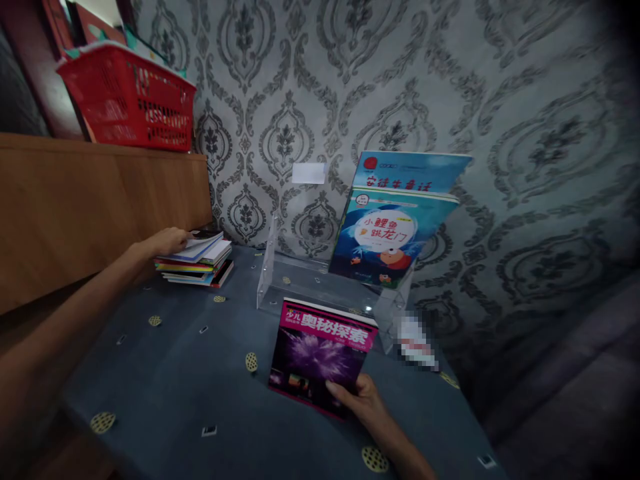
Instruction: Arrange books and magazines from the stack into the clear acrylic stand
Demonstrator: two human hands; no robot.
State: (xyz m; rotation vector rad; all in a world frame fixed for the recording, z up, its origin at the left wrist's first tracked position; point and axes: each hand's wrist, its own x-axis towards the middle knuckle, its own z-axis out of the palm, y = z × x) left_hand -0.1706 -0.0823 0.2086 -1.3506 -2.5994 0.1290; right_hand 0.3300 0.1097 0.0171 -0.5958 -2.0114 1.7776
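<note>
My right hand [363, 400] grips a children's book [320, 353] with a magenta and purple cover by its lower right corner, thumb on the front. The book is tilted, cover towards me, in front of a clear acrylic book stand [267, 273]. On the left, my left hand [173, 240] is at the top of a stack of books [197, 267], its fingers bent and closed at the top book; the fingertips are partly hidden. Two picture books lean at the stand's right side: a blue-green one [385, 237] in front of a blue one [413, 170].
A dark blue patterned cloth [175, 380] covers the table. A red plastic basket [135, 100] stands on a wooden ledge [100, 200] at the left. Patterned wallpaper with a white label [309, 173] is behind the stand. A blurred white item [417, 343] lies at the right.
</note>
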